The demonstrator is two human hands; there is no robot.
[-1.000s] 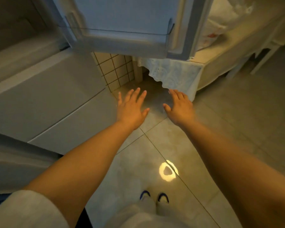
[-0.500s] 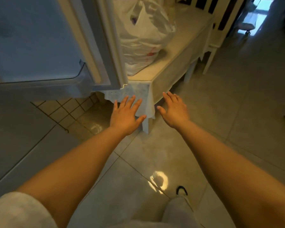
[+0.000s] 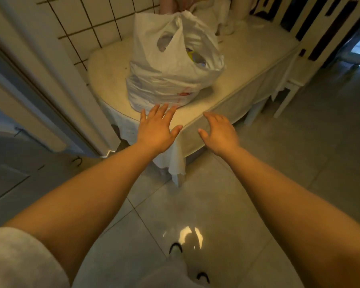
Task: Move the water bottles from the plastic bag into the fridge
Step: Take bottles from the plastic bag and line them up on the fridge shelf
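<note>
A white plastic bag [image 3: 170, 65] stands on a cloth-covered table [image 3: 256, 59], its handles up and its mouth partly open; something yellow and purple shows inside, but no bottle can be made out. My left hand [image 3: 157, 127] is stretched out flat just below the bag's base, fingers straight, holding nothing. My right hand [image 3: 218, 132] hovers over the table's near edge to the right of the bag, fingers relaxed and empty. The open fridge door [image 3: 35, 96] fills the left side.
A tiled wall [image 3: 96, 19] rises behind the table. A white chair [image 3: 295, 65] stands at the table's right end. More white cloth or bags [image 3: 214, 11] lie at the table's back. Grey floor tiles [image 3: 299, 152] stretch to the right.
The view has swung from the fridge front and floor up to the table. Both hands have come closer to the bag, which now sits fully in sight.
</note>
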